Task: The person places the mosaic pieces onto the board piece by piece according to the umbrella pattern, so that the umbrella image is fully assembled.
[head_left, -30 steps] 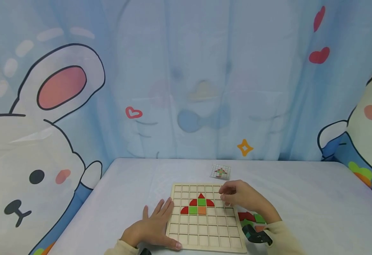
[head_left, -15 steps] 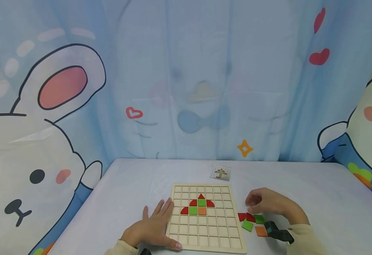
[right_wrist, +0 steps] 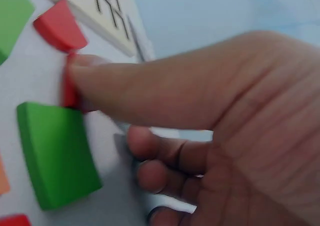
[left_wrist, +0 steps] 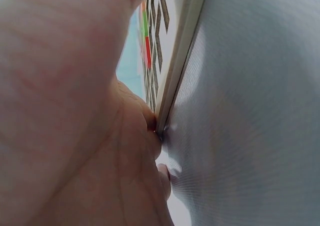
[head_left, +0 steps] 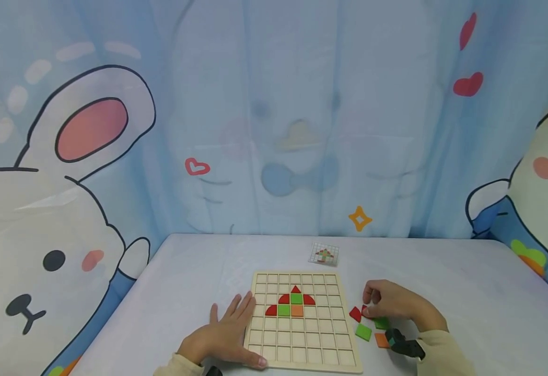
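Observation:
A wooden grid board (head_left: 313, 340) lies on the table, with red, green and orange blocks set in its upper middle squares. My left hand (head_left: 223, 334) rests along the board's left edge, fingers spread, thumb at the near corner; the left wrist view shows the hand (left_wrist: 85, 116) against the board's side (left_wrist: 182, 41). Right of the board, my right hand (head_left: 398, 303) pinches a red block (right_wrist: 70, 83) with the thumb on it; the index finger is hidden in the right wrist view. Beside that block lie a red quarter-circle block (right_wrist: 62, 26) and a green square block (right_wrist: 60, 153).
Another green block (head_left: 363, 332) and an orange block (head_left: 382, 340) lie between the board and my right wrist. A small pattern card (head_left: 324, 254) lies beyond the board's far edge. A printed blue curtain (head_left: 274, 104) hangs behind the table.
My right hand has moved right from above the board to the loose blocks and now pinches a red one. The neighbouring red block has shifted and turned slightly. My left hand stays put.

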Demonstrator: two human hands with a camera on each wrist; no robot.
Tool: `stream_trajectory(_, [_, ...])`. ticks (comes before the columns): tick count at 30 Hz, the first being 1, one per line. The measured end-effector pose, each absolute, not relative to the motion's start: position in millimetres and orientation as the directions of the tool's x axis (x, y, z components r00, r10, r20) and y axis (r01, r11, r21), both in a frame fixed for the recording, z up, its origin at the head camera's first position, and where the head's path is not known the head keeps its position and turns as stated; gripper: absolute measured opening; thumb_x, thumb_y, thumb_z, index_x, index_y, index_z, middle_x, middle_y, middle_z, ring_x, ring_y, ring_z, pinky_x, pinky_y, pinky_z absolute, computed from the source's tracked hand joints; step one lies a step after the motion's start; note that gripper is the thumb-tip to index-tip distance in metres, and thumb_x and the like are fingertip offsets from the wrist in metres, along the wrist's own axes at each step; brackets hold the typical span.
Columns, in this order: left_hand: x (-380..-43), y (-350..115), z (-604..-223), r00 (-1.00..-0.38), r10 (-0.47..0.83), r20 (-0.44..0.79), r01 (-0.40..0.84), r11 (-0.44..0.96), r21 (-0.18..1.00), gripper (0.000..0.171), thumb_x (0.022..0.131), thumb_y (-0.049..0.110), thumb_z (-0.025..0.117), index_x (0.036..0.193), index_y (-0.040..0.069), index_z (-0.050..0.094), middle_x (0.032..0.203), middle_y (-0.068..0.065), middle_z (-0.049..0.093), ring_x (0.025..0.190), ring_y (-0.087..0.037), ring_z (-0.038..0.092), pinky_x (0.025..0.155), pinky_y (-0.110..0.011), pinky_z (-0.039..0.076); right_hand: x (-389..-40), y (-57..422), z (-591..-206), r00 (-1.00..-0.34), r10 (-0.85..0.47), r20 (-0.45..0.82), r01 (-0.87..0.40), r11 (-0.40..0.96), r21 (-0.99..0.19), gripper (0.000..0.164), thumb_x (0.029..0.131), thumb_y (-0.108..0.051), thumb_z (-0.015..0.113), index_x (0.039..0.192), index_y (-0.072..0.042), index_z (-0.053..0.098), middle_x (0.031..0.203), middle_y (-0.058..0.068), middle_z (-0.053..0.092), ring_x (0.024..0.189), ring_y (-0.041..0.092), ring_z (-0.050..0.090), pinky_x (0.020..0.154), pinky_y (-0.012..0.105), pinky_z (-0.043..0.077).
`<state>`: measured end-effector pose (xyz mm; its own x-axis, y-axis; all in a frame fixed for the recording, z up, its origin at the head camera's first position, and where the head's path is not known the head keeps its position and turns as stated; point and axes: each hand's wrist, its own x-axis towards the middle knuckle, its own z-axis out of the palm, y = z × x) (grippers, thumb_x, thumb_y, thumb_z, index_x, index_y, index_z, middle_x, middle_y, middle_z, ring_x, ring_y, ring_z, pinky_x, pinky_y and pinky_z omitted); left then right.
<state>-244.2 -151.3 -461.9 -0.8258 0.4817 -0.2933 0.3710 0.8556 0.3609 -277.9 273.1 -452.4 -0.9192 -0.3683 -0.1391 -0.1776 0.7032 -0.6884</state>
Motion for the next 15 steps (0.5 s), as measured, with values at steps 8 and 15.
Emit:
stream_trajectory(8, [-235, -148, -451, -0.836, 0.468, -0.288, 0.353, 0.859, 0.371, 0.132, 0.079, 0.07, 0.084, 0.172, 0.005, 0.015, 0.18, -0.01, 0.006, 0.164, -0.034, 0.0, 0.117, -0.08, -0.002, -272, 269, -451, -0.945, -0.305, -0.121, -0.128, 0.682, -0.72, 0.018, 0.089, -0.006, 0.083, 0.095, -0.006, 0.065, 0.079, 0.003, 0.05, 0.076, 0.021, 0.05, 0.068, 0.035, 0.04])
stream_trajectory(15, [-237, -149, -453, -0.825, 0.485, -0.29, 0.36, 0.847, 0.39, 0.138, 0.076, 0.075, 0.083, 0.172, 0.006, 0.012, 0.18, -0.011, 0.003, 0.164, -0.035, -0.002, 0.115, -0.081, -0.004, -271, 264, -450, -0.945, -0.316, -0.082, -0.161, 0.671, -0.724, 0.018, 0.087, 0.0, 0.08, 0.092, -0.005, 0.064, 0.08, 0.003, 0.051, 0.077, 0.021, 0.049, 0.067, 0.034, 0.041])
